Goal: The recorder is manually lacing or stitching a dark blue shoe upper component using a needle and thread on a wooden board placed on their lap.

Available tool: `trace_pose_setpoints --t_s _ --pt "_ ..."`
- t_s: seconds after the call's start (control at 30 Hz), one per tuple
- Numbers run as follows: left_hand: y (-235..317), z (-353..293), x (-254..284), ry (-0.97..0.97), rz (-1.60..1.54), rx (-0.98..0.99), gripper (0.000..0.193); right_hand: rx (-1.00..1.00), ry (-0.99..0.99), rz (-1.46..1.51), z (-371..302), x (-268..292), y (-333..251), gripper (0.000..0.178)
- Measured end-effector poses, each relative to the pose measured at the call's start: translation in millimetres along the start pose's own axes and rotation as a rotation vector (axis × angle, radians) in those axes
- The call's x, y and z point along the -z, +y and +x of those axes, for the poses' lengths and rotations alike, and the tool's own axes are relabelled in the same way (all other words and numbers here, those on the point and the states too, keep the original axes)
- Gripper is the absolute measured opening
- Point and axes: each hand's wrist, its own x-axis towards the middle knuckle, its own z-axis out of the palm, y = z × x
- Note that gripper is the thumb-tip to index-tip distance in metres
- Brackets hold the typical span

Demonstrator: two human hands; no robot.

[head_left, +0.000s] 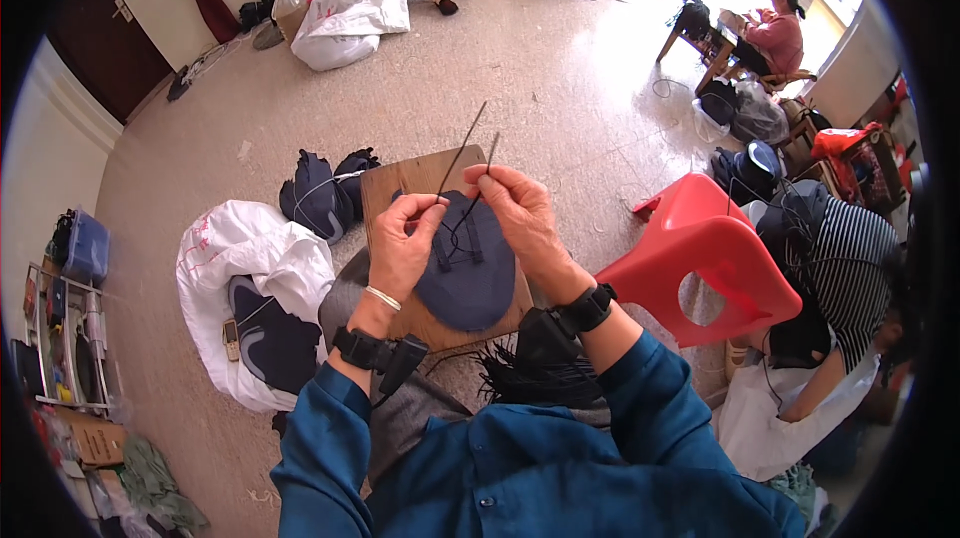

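A dark navy piece that looks like a shoe upper [470, 293] lies flat on a small wooden stool top [392, 176] in front of me. A thin dark lace [465, 145] crosses over the two strips in its middle. My left hand [396, 248] pinches one strand between thumb and fingertips, just above the upper's left side. Close by on the right, my right hand [524, 223] pinches the other strand. Both loose ends point up and away past my fingers, while the crossing sits below them. Dark fringe-like strands [535, 375] hang at my lap.
Left of me, a white sack [240, 228] holds dark pieces and a phone [231, 340]. Tied dark bundles [320, 193] lie beyond it. A red plastic stool [700, 238] stands right, beside a person in a striped top [850, 278]. Another person [775, 38] sits farther back.
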Motion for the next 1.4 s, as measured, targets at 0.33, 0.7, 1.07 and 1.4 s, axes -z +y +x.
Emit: trace_pose_setpoints --t_s 0.33,0.7,1.07,1.4 --pt "-48.8 -33.8 10.7 0.270 -0.137 0.272 0.015 -0.252 0.180 0.095 -13.4 32.9 52.0 0.018" --pt "-81.9 -46.2 5.3 0.226 0.182 0.044 0.011 0.173 -0.196 -0.800 -43.0 18.4 84.6 0.011" --pt "-86.5 -57.5 1.9 0.112 0.498 -0.183 0.020 0.330 -0.247 -1.080 -44.2 -3.0 100.9 0.016" --pt "-87.9 -59.1 4.6 0.048 0.523 -0.196 0.026 0.246 -0.421 -1.011 -39.7 9.7 88.3 0.014"
